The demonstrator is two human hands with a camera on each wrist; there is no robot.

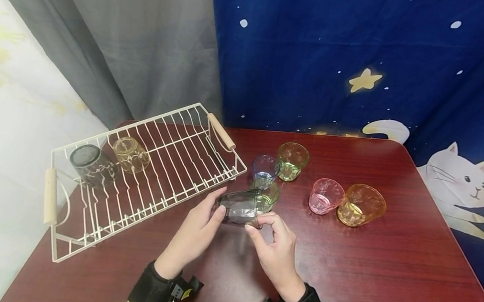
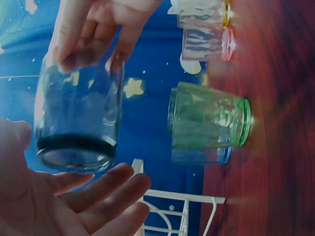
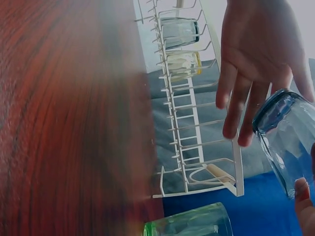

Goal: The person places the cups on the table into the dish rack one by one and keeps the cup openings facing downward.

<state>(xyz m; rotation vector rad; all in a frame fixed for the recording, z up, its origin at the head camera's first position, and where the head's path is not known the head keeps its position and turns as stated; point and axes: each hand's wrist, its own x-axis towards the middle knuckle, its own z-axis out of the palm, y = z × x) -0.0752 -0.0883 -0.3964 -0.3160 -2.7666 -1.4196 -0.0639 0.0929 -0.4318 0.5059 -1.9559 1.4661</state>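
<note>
Reddish tabletop (image 1: 369,277) below, and we've got the dark glass (image 1: 240,208) sideways just under center frame, right hand (image 1: 276,250) pinching its rim, left hand (image 1: 196,226) loosely spread by its base, probably for steadiness.

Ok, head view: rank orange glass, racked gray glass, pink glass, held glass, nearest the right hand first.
1. Held glass: pinched by the right hand
2. Pink glass: forward-right
3. Orange glass: farther right
4. Racked gray glass: far left
</note>
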